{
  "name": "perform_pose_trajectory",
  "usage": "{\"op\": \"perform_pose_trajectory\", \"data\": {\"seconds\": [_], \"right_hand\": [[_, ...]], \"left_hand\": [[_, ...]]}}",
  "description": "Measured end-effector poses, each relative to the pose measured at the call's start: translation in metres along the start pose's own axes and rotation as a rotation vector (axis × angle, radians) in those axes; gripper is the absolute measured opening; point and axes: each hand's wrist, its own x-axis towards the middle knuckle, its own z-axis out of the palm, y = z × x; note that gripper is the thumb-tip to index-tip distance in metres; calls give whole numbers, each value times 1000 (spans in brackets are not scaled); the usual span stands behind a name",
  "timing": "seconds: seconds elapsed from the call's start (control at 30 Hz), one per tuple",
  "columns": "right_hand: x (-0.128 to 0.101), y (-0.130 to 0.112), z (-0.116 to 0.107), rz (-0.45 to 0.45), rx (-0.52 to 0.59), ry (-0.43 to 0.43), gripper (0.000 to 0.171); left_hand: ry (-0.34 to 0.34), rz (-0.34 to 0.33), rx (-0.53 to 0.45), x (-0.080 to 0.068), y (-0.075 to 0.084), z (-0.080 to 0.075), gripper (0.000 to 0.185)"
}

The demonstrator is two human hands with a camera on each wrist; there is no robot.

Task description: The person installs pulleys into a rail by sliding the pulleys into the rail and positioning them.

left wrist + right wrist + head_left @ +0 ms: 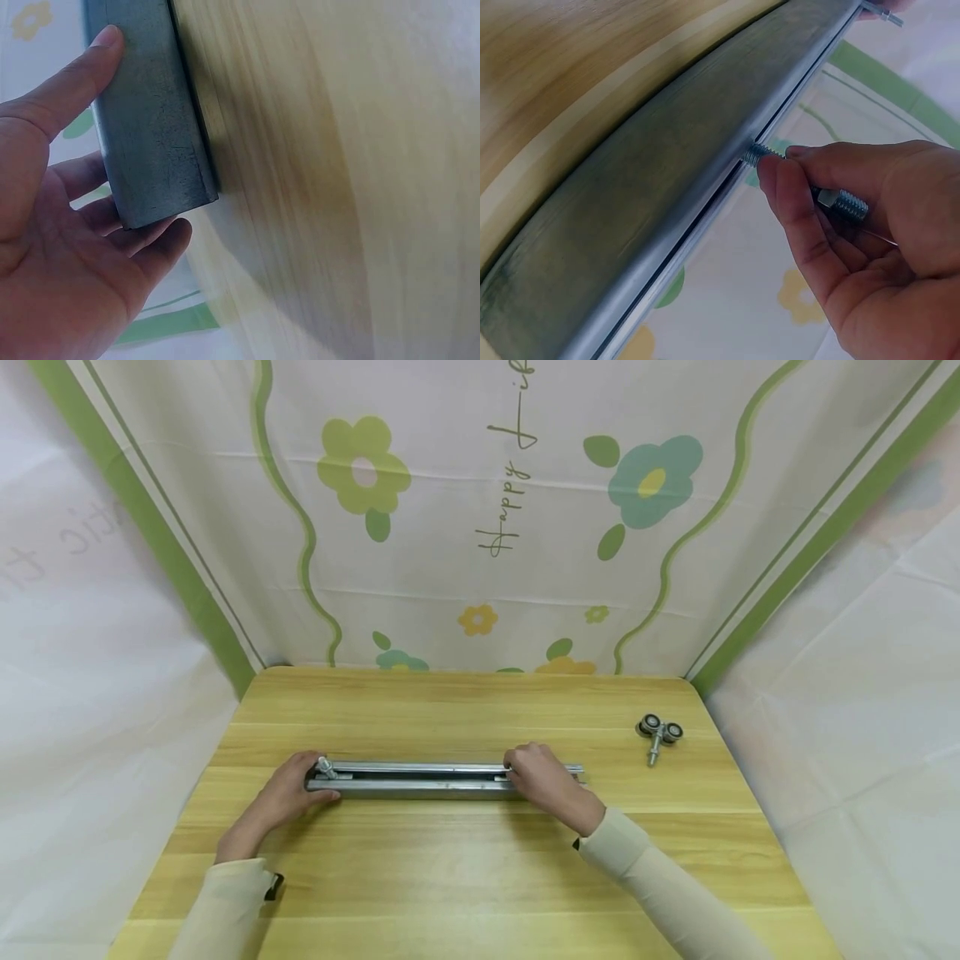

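A long grey metal track (427, 779) lies across the wooden table (465, 877). My left hand (288, 793) holds its left end (150, 142), thumb on one side and fingers under the end. A threaded bolt (326, 767) sticks up from the slot near that hand. My right hand (547, 783) rests over the track's right part and pinches a threaded bolt (810, 187) that sticks out of the slot of the track (667, 217). What the bolt carries inside the track is hidden.
A loose roller with two wheels and a bolt (657, 733) lies at the table's back right. Flowered cloth (487, 510) hangs behind the table, white cloth at both sides.
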Motion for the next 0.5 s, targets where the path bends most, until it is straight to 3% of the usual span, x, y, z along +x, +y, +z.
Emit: {"op": "perform_pose_trajectory", "data": {"seconds": [0.5], "right_hand": [[18, -16, 12, -64, -42, 18, 15]], "left_hand": [[-13, -21, 16, 1, 0, 0, 72]]}}
